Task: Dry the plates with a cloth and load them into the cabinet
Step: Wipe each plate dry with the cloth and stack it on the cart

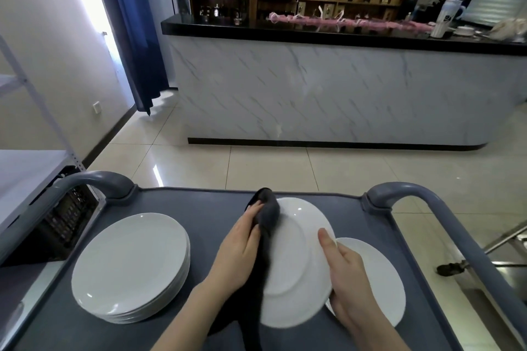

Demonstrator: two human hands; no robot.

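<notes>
A round white ceramic plate (296, 273) is gripped by the right hand (350, 285), tilted above the grey cart (205, 208) so its underside is exposed. A dark grey cloth (269, 215), clutched in the left hand (236, 251), is pressed to its rim.

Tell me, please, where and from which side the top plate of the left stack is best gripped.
The top plate lies flat and face up on the stack. It is probably best gripped at its right rim, coming from the right, where the bare cart surface leaves room: thumb on the rim, fingers slid under its edge.
</notes>
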